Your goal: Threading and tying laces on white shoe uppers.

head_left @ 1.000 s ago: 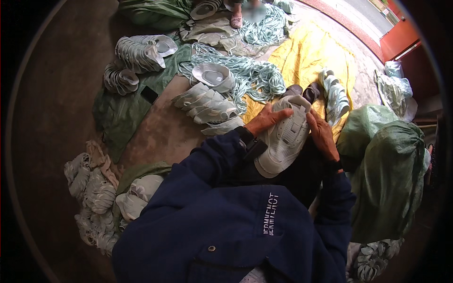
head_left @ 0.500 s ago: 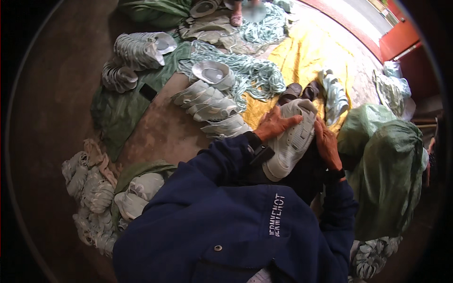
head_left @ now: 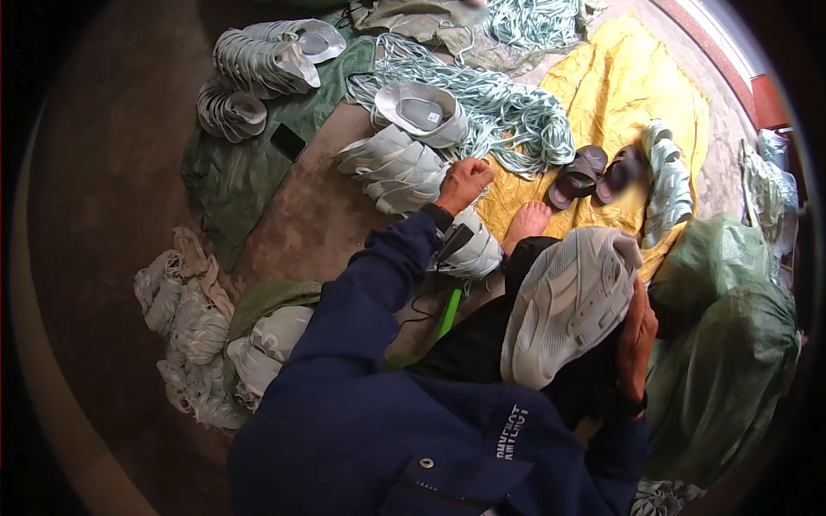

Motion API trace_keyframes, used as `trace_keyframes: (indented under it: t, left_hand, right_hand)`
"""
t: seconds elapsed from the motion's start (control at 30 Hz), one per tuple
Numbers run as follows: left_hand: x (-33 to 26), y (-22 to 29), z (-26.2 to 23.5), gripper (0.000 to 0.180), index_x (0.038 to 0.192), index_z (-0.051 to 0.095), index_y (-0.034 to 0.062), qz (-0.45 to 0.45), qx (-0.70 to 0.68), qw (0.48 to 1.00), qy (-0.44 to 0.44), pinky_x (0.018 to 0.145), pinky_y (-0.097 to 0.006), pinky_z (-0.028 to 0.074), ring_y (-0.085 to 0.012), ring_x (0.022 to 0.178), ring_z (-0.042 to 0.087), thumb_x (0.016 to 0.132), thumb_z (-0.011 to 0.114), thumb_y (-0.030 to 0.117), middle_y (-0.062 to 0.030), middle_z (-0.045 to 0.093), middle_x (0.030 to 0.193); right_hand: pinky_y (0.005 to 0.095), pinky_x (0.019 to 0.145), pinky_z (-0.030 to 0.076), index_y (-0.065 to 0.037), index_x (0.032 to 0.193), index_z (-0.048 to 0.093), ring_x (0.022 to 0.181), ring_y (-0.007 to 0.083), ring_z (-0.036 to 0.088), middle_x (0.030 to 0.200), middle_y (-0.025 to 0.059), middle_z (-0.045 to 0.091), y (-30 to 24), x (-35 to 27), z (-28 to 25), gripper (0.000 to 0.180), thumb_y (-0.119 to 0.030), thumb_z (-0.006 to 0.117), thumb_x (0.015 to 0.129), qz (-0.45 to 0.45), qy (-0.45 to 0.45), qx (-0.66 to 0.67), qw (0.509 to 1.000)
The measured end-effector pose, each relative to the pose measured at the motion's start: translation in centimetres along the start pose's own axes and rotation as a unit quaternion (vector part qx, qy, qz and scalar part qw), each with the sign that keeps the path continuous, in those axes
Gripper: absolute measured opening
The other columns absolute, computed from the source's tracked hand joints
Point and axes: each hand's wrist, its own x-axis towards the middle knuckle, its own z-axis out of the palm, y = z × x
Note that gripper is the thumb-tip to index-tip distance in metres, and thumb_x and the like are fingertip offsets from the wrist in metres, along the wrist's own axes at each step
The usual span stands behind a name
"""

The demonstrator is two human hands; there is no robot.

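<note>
- With twelve o'clock toward the top of the view and the held shoe as the dial's centre, the pale mesh sneaker upper (head_left: 564, 314) lies over the person's dark-trousered leg, collar toward one to two o'clock, toe toward seven.
- The right hand (head_left: 637, 340), at four o'clock from that centre, grips the upper's near-side edge beside the collar; some of its fingertips are out of sight.
- The left hand (head_left: 465, 183), at eleven o'clock, is off the shoe; its fingers are curled in, and whether they pinch anything I cannot tell. It is just beside the end of a stack of nested sneaker uppers (head_left: 396, 172) at ten o'clock and near the heap of pale blue-green laces (head_left: 516, 116) between eleven and twelve.
- Judging by the look, the upper should be light and pliable, with a grippy rather than slippery mesh; the toe probably keeps its shape better than the sides. It seems hardly fragile, though a hard squeeze would likely crumple it.
- The collar rim looks the best place to take hold, with the leg backing the toe end.
- Around it: a bare foot (head_left: 527, 224) at eleven, dark slide sandals (head_left: 578, 176) at twelve to one on a yellow sheet (head_left: 632, 77), a green sack (head_left: 731, 378) at four, and a bright green strip-like object (head_left: 449, 314) at nine.
</note>
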Motion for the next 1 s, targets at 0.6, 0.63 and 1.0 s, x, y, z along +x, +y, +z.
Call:
trace_keyframes:
  t: [0.6,0.63,1.0]
  left_hand:
    - [10.7,-12.6,4.3,0.026,0.088,0.063,0.0073,-0.082,0.558,0.824,0.055,0.067,-0.047,0.047,-0.0342,0.078,0.065,0.071,0.06,0.026,-0.0138,0.068,0.085]
    - [11.1,-12.9,4.1,0.019,0.083,0.064,0.0101,-0.104,0.557,0.823,0.041,0.067,-0.048,0.047,-0.0339,0.077,0.065,0.07,0.059,0.023,-0.0143,0.068,0.085]
    - [7.4,-11.0,6.1,0.022,0.073,0.065,0.0161,0.255,0.563,0.786,0.023,0.064,-0.047,0.035,-0.0271,0.067,0.059,0.081,0.054,0.033,-0.0049,0.064,0.072]
  right_hand:
    - [0.0368,0.094,0.04,0.011,0.125,0.048,0.109,0.0301,0.055,0.117,0.0219,0.055,-0.1,2.9,-1.8,0.073,-0.055,0.037,0.094,0.071,-0.063,-0.028,0.995]
    - [0.0368,0.094,0.04,0.011,0.125,0.048,0.109,0.0301,0.055,0.117,0.0219,0.055,0.0,2.9,-1.9,0.073,-0.055,0.037,0.094,0.061,-0.059,-0.024,0.996]
    - [0.041,0.092,0.04,0.01,0.122,0.049,0.104,0.0356,0.053,0.111,0.0237,0.057,-0.6,2.8,-1.3,0.062,-0.044,0.042,0.094,0.031,-0.052,-0.041,0.997]
